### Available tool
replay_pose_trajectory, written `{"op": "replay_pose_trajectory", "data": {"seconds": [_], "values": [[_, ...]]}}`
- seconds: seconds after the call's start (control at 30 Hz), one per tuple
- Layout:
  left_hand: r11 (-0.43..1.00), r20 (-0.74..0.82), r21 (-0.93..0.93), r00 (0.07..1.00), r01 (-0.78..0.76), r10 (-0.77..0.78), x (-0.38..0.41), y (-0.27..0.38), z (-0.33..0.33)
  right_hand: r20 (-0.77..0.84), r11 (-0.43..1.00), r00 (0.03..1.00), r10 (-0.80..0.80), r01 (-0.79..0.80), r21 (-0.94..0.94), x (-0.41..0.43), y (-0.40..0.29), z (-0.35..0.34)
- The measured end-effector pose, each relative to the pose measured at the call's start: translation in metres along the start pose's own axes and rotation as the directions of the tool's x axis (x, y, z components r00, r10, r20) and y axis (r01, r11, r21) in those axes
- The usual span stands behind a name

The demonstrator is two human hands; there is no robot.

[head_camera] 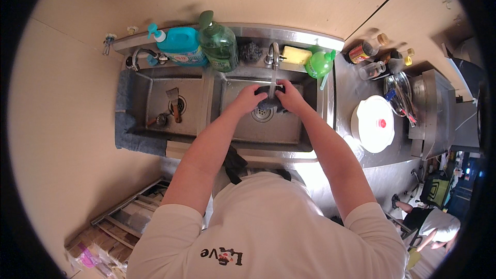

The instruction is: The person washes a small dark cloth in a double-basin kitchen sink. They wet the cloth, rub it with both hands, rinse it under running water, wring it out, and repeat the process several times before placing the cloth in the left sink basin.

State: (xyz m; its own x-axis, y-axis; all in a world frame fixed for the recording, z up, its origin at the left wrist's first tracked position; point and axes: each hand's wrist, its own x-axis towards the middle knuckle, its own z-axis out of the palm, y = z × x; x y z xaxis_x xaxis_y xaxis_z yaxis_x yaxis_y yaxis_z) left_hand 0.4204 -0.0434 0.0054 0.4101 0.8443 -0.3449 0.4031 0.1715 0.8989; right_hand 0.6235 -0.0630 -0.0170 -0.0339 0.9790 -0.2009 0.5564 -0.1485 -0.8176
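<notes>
Under a running stream from the curved metal faucet (275, 57), a dark wet cloth (266, 104) is held over the right basin (237, 131) of a stainless steel double sink. My left hand (250, 99) grips its left side, and my right hand (289, 97) grips its right side. The cloth hangs above the drain strainer (262, 115) and partly hides it. Most fingertips are tucked behind or into the cloth. In the left basin (186, 128) lie a wooden-handled scraper (174, 102) and another wooden-handled tool (159, 120).
Behind the basins stand a blue detergent bottle (182, 48), a green pump bottle (219, 46), a dark scouring pad (250, 52), a yellow sponge (296, 55) and a small green bottle (318, 66). A white lidded pot (370, 124) and glass bottles (372, 70) occupy the right counter. Another person (438, 224) bends farther off.
</notes>
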Motion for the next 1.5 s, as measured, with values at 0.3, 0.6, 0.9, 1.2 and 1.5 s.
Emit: {"op": "replay_pose_trajectory", "data": {"seconds": [0.3, 0.6, 0.9, 1.2, 1.5], "values": [[0.977, -0.336, -0.211, 0.94, -0.023, -0.05, 0.033, -0.051, 0.033, 0.119, 0.983, 0.983, 0.14, -0.152, 0.099, -0.009, -0.046, 0.004], [0.108, 0.326, -0.935, 0.939, 0.338, -0.113, 0.023, -0.059, 0.072, -0.105, 0.987, 0.986, 0.127, -0.115, 0.114, -0.036, -0.083, 0.018], [0.005, 0.26, -0.966, 0.963, 0.26, 0.074, 0.017, -0.015, 0.068, -0.25, 0.964, 0.968, -0.002, 0.069, 0.256, -0.047, -0.094, 0.041], [-0.008, 0.199, -0.98, 0.976, 0.201, 0.085, 0.009, 0.003, 0.066, -0.422, 0.994, 0.906, -0.041, 0.08, 0.075, -0.045, -0.097, 0.043], [0.032, 0.131, -0.991, 0.991, 0.13, 0.032, -0.005, 0.002, 0.072, -0.225, 0.986, 0.967, -0.119, 0.089, -0.141, -0.037, -0.077, 0.034]]}}
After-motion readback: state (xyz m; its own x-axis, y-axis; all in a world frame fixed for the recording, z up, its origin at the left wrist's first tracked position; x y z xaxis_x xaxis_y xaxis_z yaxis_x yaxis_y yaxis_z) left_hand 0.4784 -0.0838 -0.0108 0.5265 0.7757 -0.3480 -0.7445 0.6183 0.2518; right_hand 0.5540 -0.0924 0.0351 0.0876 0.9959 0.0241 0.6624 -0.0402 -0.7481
